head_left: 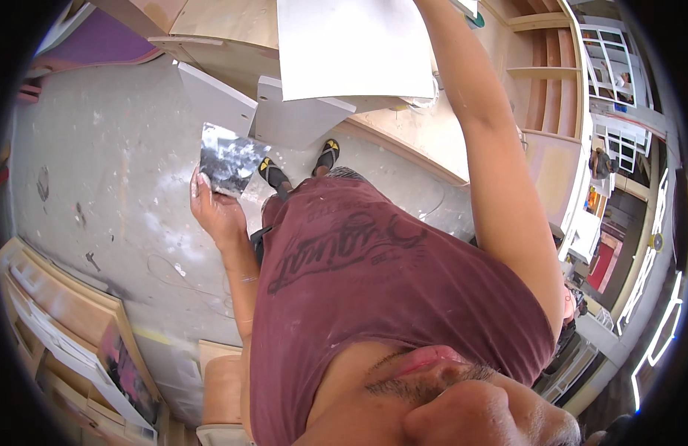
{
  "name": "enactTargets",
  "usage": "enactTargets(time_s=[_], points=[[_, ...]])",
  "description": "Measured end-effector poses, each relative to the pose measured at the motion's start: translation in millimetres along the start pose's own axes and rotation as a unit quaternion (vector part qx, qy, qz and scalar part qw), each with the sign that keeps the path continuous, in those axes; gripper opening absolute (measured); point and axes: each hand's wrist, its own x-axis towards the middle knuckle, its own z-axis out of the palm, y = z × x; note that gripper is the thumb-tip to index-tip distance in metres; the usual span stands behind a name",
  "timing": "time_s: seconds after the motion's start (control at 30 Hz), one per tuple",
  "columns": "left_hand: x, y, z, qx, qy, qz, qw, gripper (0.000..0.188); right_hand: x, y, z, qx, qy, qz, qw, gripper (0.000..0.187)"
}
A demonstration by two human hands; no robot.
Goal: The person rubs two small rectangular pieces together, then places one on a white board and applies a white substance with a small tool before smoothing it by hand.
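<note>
My left hand (219,212) grips the lower edge of a thin, square plate (229,160), with the thumb on its face. That face is dark grey with cloudy white smears or reflections; I cannot tell which. White residue marks my fingertips. My right arm (485,111) stretches up past the top edge of the picture, so the hand itself is hidden. Close to that forearm, a large white panel (351,48) rests on a wooden workpiece (225,26).
Two pale boards (303,111) (214,97) jut out under the panel. A wooden tabletop (411,141) and a shelf unit (541,74) stand to the right. Stacked boards (69,320) lean at the lower left. The concrete floor (121,171) is stained white, with a cord lying on it.
</note>
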Motion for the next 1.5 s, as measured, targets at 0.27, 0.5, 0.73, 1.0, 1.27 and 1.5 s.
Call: enactTargets(time_s=[0.27, 0.5, 0.73, 1.0, 1.27, 1.5], points=[[-1.8, 12.0, -39.8, -0.013, 0.047, 0.015, 0.999, 0.037, -23.5, -84.3, -7.4, -0.047, -0.014, 0.013, 0.999, 0.052], [7.5, 13.0, -33.4, -0.032, 0.012, -0.020, 0.999, 0.035, -66.2, -88.7, 31.5, -0.101, 0.000, -0.003, 0.995, 0.054], [18.9, 13.9, -18.6, -0.051, -0.044, -0.042, 0.997, 0.033, -245.8, -130.1, 62.5, -0.045, 0.064, -0.051, 0.996, 0.065], [21.9, 18.3, -13.4, -0.029, -0.037, -0.026, 0.999, 0.033, -236.8, -124.2, 6.6, -0.044, 0.094, 0.053, 0.993, 0.057], [15.3, 9.1, 3.0, 0.016, -0.014, -0.014, 1.000, 0.036, -61.6, -32.9, -23.6, -0.001, 0.018, 0.066, 0.998, 0.048], [6.9, 1.4, -14.3, 0.034, 0.056, -0.007, 0.998, 0.037, -28.1, -18.3, -9.8, 0.020, 0.004, 0.010, 1.000, 0.052]])
